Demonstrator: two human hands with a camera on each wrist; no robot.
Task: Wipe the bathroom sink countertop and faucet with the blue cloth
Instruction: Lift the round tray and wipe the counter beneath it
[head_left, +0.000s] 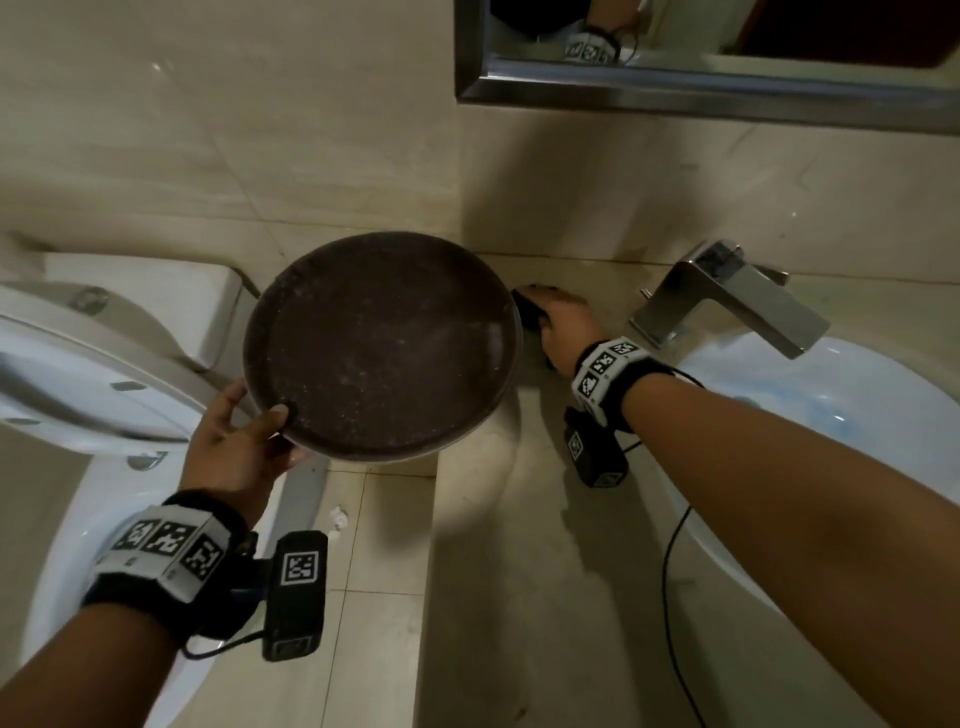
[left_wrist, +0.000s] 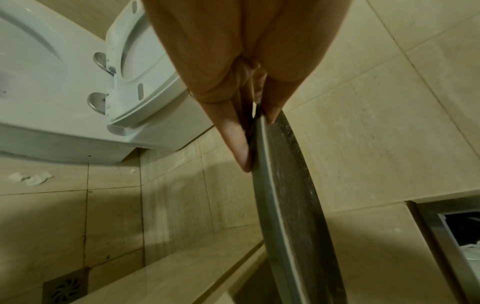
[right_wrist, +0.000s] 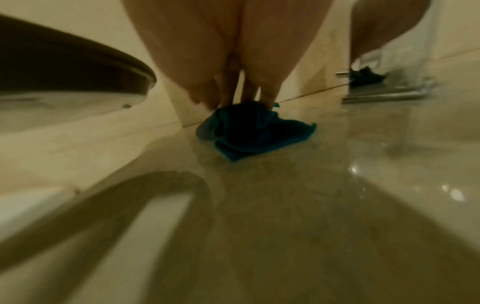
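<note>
My right hand grips the bunched blue cloth and holds it down on the beige countertop, close to the back wall. In the head view the cloth shows as a dark lump under the fingers. The chrome faucet stands to the right of that hand, apart from it. My left hand pinches the near rim of a round dark tray, thumb on top, and holds it lifted over the counter's left end. The left wrist view shows the tray edge-on between thumb and fingers.
A white sink basin lies below the faucet at the right. A white toilet with its lid raised stands left of the counter. A steel-framed mirror hangs on the wall above. A floor drain sits below.
</note>
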